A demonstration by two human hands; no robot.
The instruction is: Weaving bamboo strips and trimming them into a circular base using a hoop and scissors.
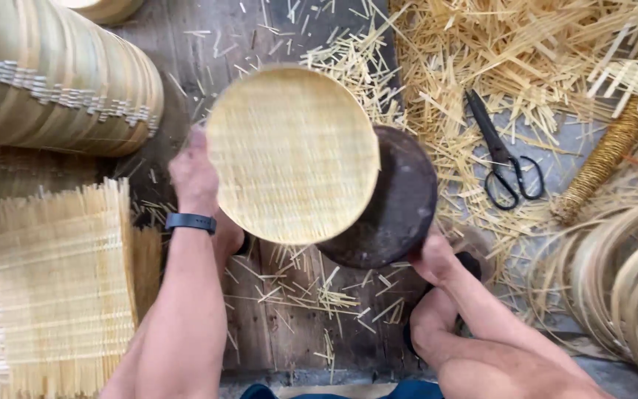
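left hand (193, 177) holding round woven tray (292, 154)

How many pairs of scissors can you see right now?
1. The black scissors lie on the floor among the bamboo trimmings, right of the round woven tray and the dark block. More could be buried under the trimmings.

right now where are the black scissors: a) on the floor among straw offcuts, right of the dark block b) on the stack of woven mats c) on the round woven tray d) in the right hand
a: the black scissors lie among straw offcuts, right of the dark block, in neither hand.
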